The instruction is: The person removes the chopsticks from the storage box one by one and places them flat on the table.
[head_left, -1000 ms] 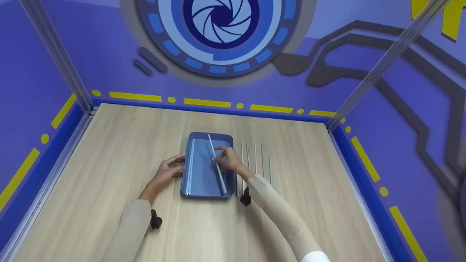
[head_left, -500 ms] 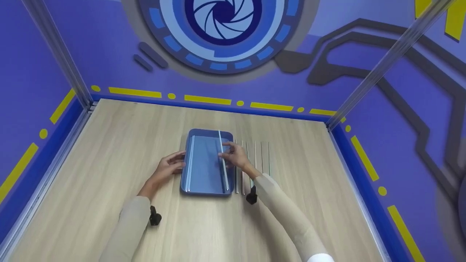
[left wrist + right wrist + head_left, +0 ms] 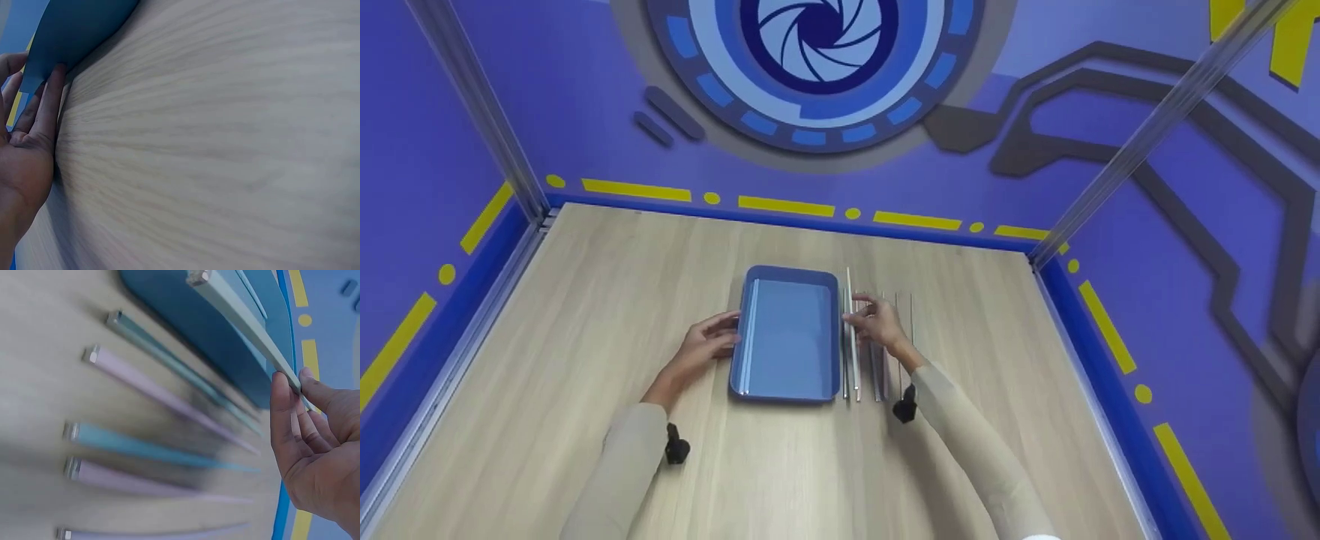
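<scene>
Right of the blue rectangular tray (image 3: 791, 337), the right hand (image 3: 880, 323) pinches a near-parallel pale-green tapered stick (image 3: 241, 320); left hand (image 3: 704, 346), fingers extended, touches tray.

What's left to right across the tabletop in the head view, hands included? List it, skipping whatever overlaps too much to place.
Left hand → blue rectangular tray → held chopstick → right hand pinching it → rightmost chopstick.
</scene>
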{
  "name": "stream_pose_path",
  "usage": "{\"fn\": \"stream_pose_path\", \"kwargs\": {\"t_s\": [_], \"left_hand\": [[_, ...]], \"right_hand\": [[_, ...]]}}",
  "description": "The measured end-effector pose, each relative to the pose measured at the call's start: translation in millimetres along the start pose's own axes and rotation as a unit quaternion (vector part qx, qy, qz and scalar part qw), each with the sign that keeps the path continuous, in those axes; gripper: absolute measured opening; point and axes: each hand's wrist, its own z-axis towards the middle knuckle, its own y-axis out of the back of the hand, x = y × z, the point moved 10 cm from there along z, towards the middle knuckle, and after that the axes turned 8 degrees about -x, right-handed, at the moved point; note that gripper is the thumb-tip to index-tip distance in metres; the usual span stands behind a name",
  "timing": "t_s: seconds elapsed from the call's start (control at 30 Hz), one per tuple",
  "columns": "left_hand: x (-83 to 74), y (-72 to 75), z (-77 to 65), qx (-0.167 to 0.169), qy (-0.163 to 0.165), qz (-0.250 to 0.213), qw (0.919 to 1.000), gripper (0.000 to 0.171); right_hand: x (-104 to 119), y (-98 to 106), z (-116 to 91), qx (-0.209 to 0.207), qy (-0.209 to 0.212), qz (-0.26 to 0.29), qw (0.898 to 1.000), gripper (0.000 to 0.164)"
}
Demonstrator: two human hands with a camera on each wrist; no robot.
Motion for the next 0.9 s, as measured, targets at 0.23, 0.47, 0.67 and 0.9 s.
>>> {"fn": "stream_pose_path", "kwargs": {"t_s": [0.23,0.47,0.67,0.9], "left_hand": [[-2.0,2.0,-2.1,0.001,-0.007,-0.001,1.0,0.057],[-5.5,5.2,-4.1,0.001,-0.011,-0.005,0.9999,0.056],[-4.7,1.6,-4.7,0.006,-0.002,0.014,0.9999,0.056],[-5.7,-2.9,-5.4,0.012,-0.005,0.006,0.9999,0.058]], "right_hand": [[-12,28,-3,-0.019,-0.012,-0.016,1.0,0.055],[-24,57,-8,-0.02,-0.016,-0.057,0.998,0.056],[-41,89,-11,-0.038,-0.032,-0.097,0.994,0.052],[-66,117,-13,-0.056,-0.06,-0.113,0.99,0.051]]}}
